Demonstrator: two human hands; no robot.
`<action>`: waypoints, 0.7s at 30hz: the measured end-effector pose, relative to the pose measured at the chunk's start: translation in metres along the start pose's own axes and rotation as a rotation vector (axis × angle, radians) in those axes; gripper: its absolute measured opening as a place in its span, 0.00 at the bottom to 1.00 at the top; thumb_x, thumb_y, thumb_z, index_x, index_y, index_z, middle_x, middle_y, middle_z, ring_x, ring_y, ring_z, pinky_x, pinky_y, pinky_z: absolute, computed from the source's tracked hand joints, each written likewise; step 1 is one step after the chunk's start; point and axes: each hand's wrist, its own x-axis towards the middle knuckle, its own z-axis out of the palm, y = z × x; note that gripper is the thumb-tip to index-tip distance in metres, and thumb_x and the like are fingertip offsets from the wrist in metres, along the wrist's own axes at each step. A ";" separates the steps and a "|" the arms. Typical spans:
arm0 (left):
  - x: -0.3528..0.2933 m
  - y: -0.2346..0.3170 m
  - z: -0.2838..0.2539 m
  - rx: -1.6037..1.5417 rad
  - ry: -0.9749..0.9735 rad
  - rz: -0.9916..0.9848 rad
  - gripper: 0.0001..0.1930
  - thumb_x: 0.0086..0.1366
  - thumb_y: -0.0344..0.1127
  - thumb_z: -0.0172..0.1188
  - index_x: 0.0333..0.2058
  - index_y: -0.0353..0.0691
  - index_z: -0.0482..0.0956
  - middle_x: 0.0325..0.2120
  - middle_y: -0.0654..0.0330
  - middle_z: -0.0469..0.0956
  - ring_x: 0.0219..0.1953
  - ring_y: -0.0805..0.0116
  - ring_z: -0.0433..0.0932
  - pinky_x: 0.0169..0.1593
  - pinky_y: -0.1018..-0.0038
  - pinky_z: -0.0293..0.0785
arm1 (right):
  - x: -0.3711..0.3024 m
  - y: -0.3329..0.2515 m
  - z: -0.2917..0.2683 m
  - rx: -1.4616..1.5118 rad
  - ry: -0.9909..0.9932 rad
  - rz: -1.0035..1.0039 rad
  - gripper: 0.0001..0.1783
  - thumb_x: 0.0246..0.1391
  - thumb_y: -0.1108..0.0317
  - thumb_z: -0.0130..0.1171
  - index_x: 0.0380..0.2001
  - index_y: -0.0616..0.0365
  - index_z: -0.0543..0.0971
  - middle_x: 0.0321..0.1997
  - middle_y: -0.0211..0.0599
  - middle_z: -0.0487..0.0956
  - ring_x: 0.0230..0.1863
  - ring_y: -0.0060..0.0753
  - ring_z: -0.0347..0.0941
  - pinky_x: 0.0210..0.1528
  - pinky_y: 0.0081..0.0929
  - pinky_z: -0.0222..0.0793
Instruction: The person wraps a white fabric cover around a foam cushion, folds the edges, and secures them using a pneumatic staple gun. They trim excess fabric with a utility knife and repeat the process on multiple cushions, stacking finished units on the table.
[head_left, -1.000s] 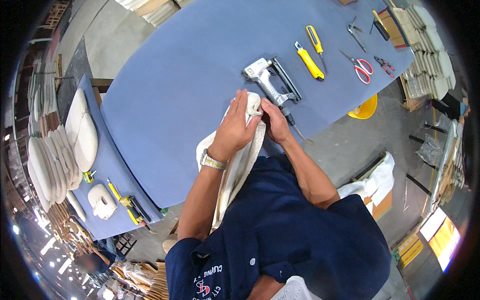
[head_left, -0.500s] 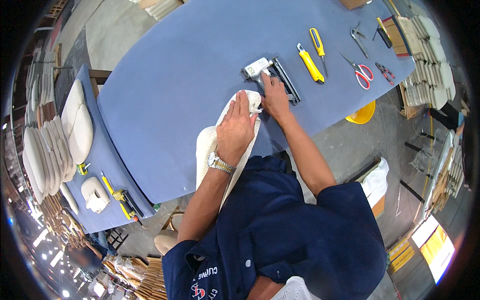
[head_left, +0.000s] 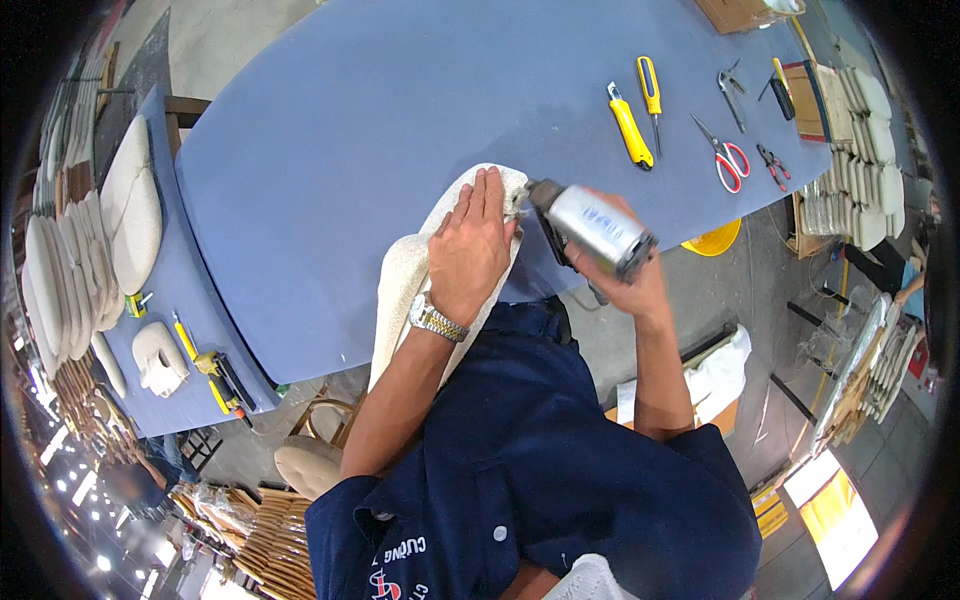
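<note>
My left hand point(head_left: 468, 245), a metal watch on its wrist, lies flat with fingers outstretched on a cream fabric-covered padded piece point(head_left: 400, 285). That piece rests partly on the blue table's near edge, against my body. My right hand point(head_left: 636, 285) is closed round the handle of a silver and black staple gun point(head_left: 598, 225). The gun is raised and tilted, its nose at the piece's far right end, where the fabric edge looks rough. Whether the nose touches the fabric, I cannot tell.
On the blue table point(head_left: 330, 200) lie a yellow utility knife point(head_left: 630, 128), a screwdriver point(head_left: 650, 88), scissors point(head_left: 722, 155) and pliers point(head_left: 773, 167). A yellow bucket point(head_left: 713, 240) stands below the edge. A side table at left holds cream cushions point(head_left: 138, 215) and another staple gun point(head_left: 222, 382).
My right hand has lifted the staple gun off the table and turned it toward the padded piece's end. My left hand stays flat on the piece.
</note>
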 end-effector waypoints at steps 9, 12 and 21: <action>0.004 0.000 -0.004 -0.019 -0.035 -0.019 0.35 0.61 0.34 0.66 0.66 0.34 0.66 0.64 0.47 0.72 0.62 0.51 0.77 0.57 0.60 0.81 | -0.007 0.008 0.019 0.083 -0.087 0.060 0.37 0.43 0.74 0.70 0.61 0.62 0.76 0.61 0.48 0.79 0.62 0.45 0.77 0.65 0.36 0.69; 0.005 0.003 -0.005 -0.034 -0.097 -0.057 0.35 0.61 0.33 0.65 0.67 0.34 0.65 0.65 0.47 0.71 0.64 0.50 0.75 0.59 0.58 0.79 | -0.008 0.011 0.021 0.038 -0.095 0.064 0.38 0.42 0.73 0.71 0.62 0.61 0.75 0.61 0.48 0.79 0.62 0.46 0.77 0.65 0.36 0.70; 0.010 0.003 -0.008 -0.073 -0.180 -0.081 0.37 0.62 0.32 0.64 0.68 0.35 0.62 0.68 0.47 0.68 0.66 0.49 0.72 0.62 0.56 0.77 | 0.001 -0.011 0.019 -0.071 -0.118 0.120 0.39 0.42 0.68 0.72 0.61 0.59 0.75 0.59 0.47 0.80 0.60 0.49 0.78 0.62 0.37 0.71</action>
